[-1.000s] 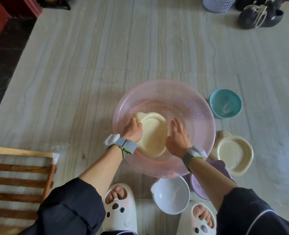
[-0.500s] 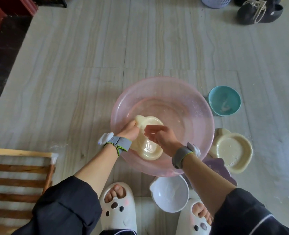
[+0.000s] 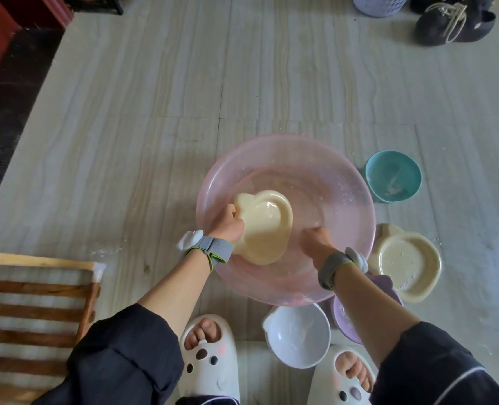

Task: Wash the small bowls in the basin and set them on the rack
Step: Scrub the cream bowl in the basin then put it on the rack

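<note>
A cream bowl with ear-shaped rim (image 3: pixel 264 226) is tilted at the near left wall of the pink translucent basin (image 3: pixel 344 188) on the floor. My left hand (image 3: pixel 227 225) grips the cream bowl's left rim. My right hand (image 3: pixel 315 241) hovers beside the bowl inside the basin, fingers curled, holding nothing that I can see. Around the basin sit a teal bowl (image 3: pixel 393 176), a second cream bowl (image 3: pixel 409 263), a white bowl (image 3: pixel 298 336) and a purple bowl (image 3: pixel 344 320) partly hidden under my right forearm. The wooden slatted rack (image 3: pixel 34 311) lies at the lower left.
My feet in white slippers (image 3: pixel 208 361) stand just in front of the basin, close to the white bowl. A lavender basket (image 3: pixel 381 4) and a dark shoe (image 3: pixel 453 20) are far off at the top right. A dark floor strip runs along the left.
My left hand has lifted and tipped the cream bowl toward the basin's left wall. My right hand has come off the bowl and drawn back to the right.
</note>
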The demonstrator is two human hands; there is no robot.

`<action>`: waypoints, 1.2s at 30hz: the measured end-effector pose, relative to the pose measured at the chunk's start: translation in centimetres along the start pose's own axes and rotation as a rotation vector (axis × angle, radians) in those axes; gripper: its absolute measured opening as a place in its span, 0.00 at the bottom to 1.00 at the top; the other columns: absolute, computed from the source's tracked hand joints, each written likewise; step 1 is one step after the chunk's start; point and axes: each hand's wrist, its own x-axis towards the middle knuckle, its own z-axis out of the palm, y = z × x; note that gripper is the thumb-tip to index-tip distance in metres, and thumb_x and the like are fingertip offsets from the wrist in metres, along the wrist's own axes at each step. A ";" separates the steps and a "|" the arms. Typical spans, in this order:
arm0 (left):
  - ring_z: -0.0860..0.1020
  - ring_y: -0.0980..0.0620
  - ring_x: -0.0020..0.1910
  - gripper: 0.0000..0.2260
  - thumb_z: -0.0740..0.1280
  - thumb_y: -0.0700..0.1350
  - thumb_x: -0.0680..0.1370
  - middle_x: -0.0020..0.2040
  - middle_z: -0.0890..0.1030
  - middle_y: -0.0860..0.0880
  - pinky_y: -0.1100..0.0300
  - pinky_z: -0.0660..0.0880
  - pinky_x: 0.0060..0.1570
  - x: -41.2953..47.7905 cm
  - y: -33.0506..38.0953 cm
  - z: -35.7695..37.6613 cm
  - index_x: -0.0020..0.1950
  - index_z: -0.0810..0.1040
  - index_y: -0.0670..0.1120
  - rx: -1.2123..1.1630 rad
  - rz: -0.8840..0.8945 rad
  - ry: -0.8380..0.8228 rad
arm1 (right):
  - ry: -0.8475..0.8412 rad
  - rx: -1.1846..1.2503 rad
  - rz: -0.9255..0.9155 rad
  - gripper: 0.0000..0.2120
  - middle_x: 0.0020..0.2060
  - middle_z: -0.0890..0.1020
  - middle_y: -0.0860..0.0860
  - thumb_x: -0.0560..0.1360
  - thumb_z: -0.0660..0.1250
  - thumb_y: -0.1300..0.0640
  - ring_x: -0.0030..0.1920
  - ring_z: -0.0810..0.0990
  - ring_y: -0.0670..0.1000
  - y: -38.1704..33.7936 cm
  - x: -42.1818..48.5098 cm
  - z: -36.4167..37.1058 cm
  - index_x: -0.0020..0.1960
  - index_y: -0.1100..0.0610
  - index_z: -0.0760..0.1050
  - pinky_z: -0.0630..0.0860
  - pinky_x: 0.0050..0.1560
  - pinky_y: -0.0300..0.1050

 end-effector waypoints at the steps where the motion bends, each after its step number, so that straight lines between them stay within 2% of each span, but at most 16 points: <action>1: 0.68 0.45 0.40 0.04 0.59 0.38 0.77 0.42 0.71 0.46 0.57 0.62 0.32 0.0 0.0 0.0 0.49 0.66 0.46 -0.008 -0.007 -0.001 | -0.062 0.162 0.004 0.11 0.36 0.79 0.58 0.72 0.59 0.70 0.41 0.77 0.57 -0.3 -0.5 0.5 0.45 0.63 0.80 0.77 0.44 0.48; 4: 0.69 0.46 0.43 0.05 0.60 0.40 0.77 0.44 0.72 0.47 0.58 0.64 0.34 -0.3 0.2 -0.1 0.52 0.66 0.46 -0.054 -0.022 -0.022 | -0.358 0.405 -0.014 0.23 0.43 0.85 0.58 0.71 0.51 0.79 0.45 0.84 0.55 -0.8 -2.7 2.1 0.50 0.64 0.81 0.81 0.54 0.48; 7: 0.70 0.45 0.43 0.10 0.60 0.44 0.74 0.45 0.73 0.47 0.55 0.67 0.40 -0.4 0.1 -0.2 0.54 0.68 0.45 -0.115 -0.018 0.003 | -0.485 0.193 -0.156 0.27 0.49 0.85 0.55 0.70 0.50 0.79 0.53 0.84 0.54 -0.3 -3.7 3.6 0.55 0.62 0.81 0.78 0.53 0.44; 8: 0.71 0.45 0.43 0.11 0.60 0.45 0.73 0.45 0.73 0.46 0.54 0.68 0.42 -0.2 0.0 -0.1 0.54 0.68 0.46 -0.122 -0.020 0.022 | -0.466 0.065 -0.223 0.27 0.51 0.85 0.55 0.70 0.51 0.78 0.56 0.83 0.54 0.0 -3.6 3.8 0.56 0.60 0.82 0.77 0.52 0.42; 10: 0.73 0.44 0.44 0.13 0.59 0.47 0.70 0.46 0.75 0.45 0.52 0.70 0.45 -0.2 -0.1 -0.2 0.54 0.67 0.48 -0.140 -0.020 0.037 | -0.354 -0.279 -0.370 0.26 0.57 0.83 0.51 0.71 0.55 0.72 0.63 0.78 0.53 0.7 -3.0 3.5 0.60 0.54 0.82 0.73 0.61 0.41; 12: 0.72 0.45 0.43 0.13 0.59 0.49 0.71 0.47 0.76 0.46 0.52 0.71 0.46 -0.4 -0.1 -0.1 0.55 0.66 0.49 -0.166 -0.011 0.029 | -0.209 -0.626 -0.510 0.25 0.66 0.76 0.48 0.72 0.58 0.66 0.69 0.71 0.53 1.5 -2.4 2.7 0.64 0.49 0.79 0.63 0.68 0.41; 14: 0.72 0.45 0.43 0.11 0.59 0.48 0.75 0.49 0.76 0.45 0.51 0.72 0.47 -0.5 0.0 0.1 0.55 0.65 0.49 -0.164 0.000 0.032 | -0.090 -0.719 -0.581 0.25 0.70 0.68 0.50 0.73 0.60 0.64 0.70 0.65 0.56 2.0 -1.7 2.0 0.67 0.49 0.76 0.59 0.71 0.43; 17: 0.74 0.45 0.48 0.13 0.57 0.47 0.79 0.54 0.76 0.46 0.52 0.70 0.51 -0.7 0.4 0.0 0.64 0.66 0.49 -0.166 0.010 0.019 | 0.013 -0.368 -0.448 0.19 0.71 0.66 0.54 0.79 0.62 0.57 0.66 0.72 0.59 1.2 -1.1 1.5 0.69 0.55 0.71 0.69 0.66 0.45; 20: 0.74 0.44 0.61 0.21 0.55 0.49 0.83 0.66 0.74 0.46 0.56 0.67 0.58 -0.6 0.5 -0.1 0.76 0.61 0.49 -0.144 0.008 0.028 | -0.059 -0.081 -0.262 0.29 0.67 0.73 0.56 0.78 0.67 0.51 0.60 0.78 0.59 0.4 -0.4 1.0 0.74 0.56 0.61 0.77 0.60 0.55; 22: 0.73 0.44 0.64 0.22 0.54 0.49 0.84 0.68 0.73 0.46 0.58 0.65 0.58 -0.7 0.5 -0.1 0.78 0.59 0.47 -0.130 -0.002 0.020 | -0.117 -0.031 -0.192 0.29 0.63 0.76 0.57 0.77 0.67 0.52 0.56 0.80 0.58 0.3 -0.1 0.9 0.74 0.54 0.61 0.82 0.52 0.57; 25: 0.73 0.44 0.58 0.17 0.54 0.49 0.84 0.61 0.74 0.45 0.57 0.67 0.57 -0.9 0.7 0.1 0.71 0.66 0.45 -0.098 -0.008 0.007 | -0.104 -0.039 -0.145 0.23 0.56 0.76 0.56 0.79 0.65 0.49 0.49 0.80 0.58 0.3 -0.6 1.2 0.70 0.56 0.65 0.82 0.36 0.50; 26: 0.74 0.43 0.56 0.15 0.55 0.49 0.84 0.59 0.75 0.44 0.55 0.69 0.57 -1.0 0.8 0.3 0.67 0.67 0.45 -0.085 -0.007 0.006 | -0.061 -0.071 -0.142 0.22 0.53 0.76 0.56 0.79 0.63 0.45 0.48 0.79 0.58 0.2 -0.9 1.3 0.67 0.57 0.66 0.82 0.38 0.50; 28: 0.76 0.40 0.57 0.17 0.58 0.50 0.82 0.60 0.76 0.41 0.53 0.71 0.56 -1.3 0.8 0.8 0.66 0.65 0.42 -0.057 0.000 0.016 | -0.004 -0.160 -0.143 0.24 0.50 0.75 0.55 0.79 0.58 0.39 0.49 0.80 0.61 0.1 -0.9 1.5 0.64 0.57 0.65 0.81 0.49 0.56; 31: 0.75 0.40 0.58 0.22 0.62 0.52 0.81 0.64 0.73 0.40 0.55 0.69 0.54 -1.8 0.9 1.3 0.68 0.61 0.40 -0.024 0.026 0.034 | 0.007 -0.224 -0.146 0.25 0.51 0.75 0.56 0.80 0.55 0.37 0.54 0.79 0.63 0.1 -0.6 1.4 0.63 0.57 0.67 0.78 0.58 0.57; 33: 0.75 0.39 0.58 0.23 0.62 0.52 0.81 0.64 0.73 0.39 0.55 0.69 0.54 -2.0 1.1 1.3 0.69 0.61 0.39 -0.001 0.025 0.043 | -0.016 -0.135 -0.158 0.24 0.53 0.75 0.57 0.80 0.57 0.41 0.54 0.77 0.61 0.3 -0.4 1.5 0.65 0.60 0.67 0.77 0.57 0.54; 36: 0.75 0.38 0.60 0.23 0.62 0.52 0.81 0.64 0.74 0.38 0.53 0.70 0.56 -2.0 1.2 1.2 0.68 0.63 0.38 0.041 0.012 0.054 | -0.053 0.003 -0.184 0.20 0.52 0.75 0.55 0.80 0.61 0.52 0.50 0.76 0.55 0.6 -0.6 1.4 0.66 0.63 0.66 0.76 0.45 0.47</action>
